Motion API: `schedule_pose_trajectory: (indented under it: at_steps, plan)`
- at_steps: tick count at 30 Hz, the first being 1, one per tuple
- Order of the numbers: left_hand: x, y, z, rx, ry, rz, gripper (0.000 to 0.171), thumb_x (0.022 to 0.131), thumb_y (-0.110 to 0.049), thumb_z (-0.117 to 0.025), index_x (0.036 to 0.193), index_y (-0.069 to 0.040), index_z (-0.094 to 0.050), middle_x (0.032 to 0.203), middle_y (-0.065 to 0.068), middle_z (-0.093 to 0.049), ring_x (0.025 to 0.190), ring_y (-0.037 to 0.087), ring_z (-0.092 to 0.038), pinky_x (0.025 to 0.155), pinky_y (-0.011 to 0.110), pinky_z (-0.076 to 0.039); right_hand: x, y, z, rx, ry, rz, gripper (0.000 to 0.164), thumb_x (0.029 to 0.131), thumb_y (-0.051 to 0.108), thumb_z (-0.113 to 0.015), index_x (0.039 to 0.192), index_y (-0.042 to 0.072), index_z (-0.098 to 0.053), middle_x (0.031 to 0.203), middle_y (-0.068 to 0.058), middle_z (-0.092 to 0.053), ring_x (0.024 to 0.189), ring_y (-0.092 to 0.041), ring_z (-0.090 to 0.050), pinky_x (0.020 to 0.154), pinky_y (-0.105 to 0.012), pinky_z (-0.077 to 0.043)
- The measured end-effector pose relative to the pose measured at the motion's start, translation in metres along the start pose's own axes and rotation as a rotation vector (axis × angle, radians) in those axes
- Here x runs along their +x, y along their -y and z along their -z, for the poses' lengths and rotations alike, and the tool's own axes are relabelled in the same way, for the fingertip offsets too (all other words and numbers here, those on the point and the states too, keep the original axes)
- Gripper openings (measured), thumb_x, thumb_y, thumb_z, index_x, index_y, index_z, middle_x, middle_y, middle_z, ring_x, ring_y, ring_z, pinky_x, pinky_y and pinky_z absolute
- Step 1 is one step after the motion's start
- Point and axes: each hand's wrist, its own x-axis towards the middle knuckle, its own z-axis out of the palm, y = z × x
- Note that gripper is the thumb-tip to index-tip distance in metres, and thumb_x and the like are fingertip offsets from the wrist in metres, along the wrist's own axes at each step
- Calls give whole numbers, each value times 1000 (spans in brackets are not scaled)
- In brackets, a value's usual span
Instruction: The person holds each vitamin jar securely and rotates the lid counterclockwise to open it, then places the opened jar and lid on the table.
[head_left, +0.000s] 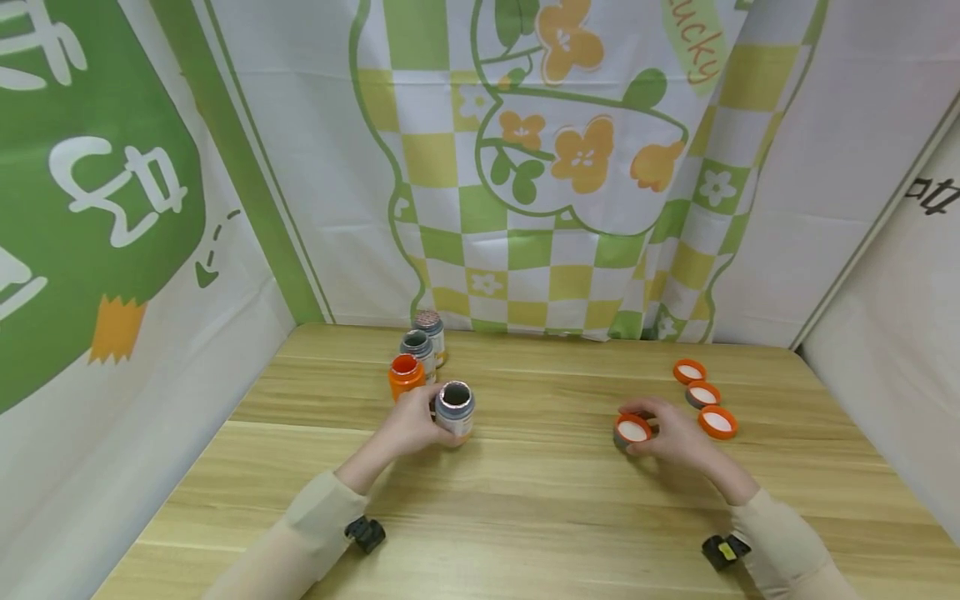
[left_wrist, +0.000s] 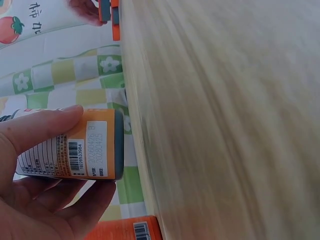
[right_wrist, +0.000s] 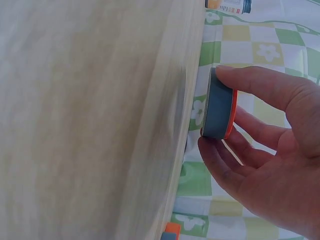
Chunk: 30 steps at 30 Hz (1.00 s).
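My left hand (head_left: 414,421) grips an uncapped grey bottle (head_left: 455,417), its mouth facing up. In the left wrist view, thumb and fingers lie on either side of the bottle's (left_wrist: 95,145) white and orange label, and its base appears slightly above the table. At the right, my right hand (head_left: 675,437) pinches a grey screw cap (head_left: 630,432) with an orange rim, white inside facing up. The right wrist view shows thumb and fingertips on opposite edges of that cap (right_wrist: 220,105). Close by the left hand stands an open orange bottle (head_left: 406,375).
Behind the orange bottle, two more grey bottles (head_left: 417,346) stand in a row, the farthest one (head_left: 428,323) near the curtain. Right of my right hand lie an orange cap (head_left: 689,372), a grey cap (head_left: 702,395) and another orange cap (head_left: 717,422). A patterned curtain (head_left: 525,250) borders the wooden table (head_left: 525,517).
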Motion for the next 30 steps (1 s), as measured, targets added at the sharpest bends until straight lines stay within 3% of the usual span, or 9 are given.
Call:
schedule_pose_trajectory:
  at_steps: [14,30]
  plan:
    - [-3,13,13,3,10,7,66,53,-7,-89,114,-5,-63,103,6,-69,98,23,-62,88,45,-48,-10,-6,5,-52,-44,-10,54,70,13,-81,118,0,-62,118,-18,-63,100,-35,-62,83,-47,-50]
    - [-9,23,24,41,10,47,68,54,-8,-89,115,-3,-62,106,9,-69,100,26,-62,90,47,-47,-20,-12,14,-41,-38,-38,55,71,9,-80,120,-2,-59,119,-19,-62,98,-36,-64,84,-48,-50]
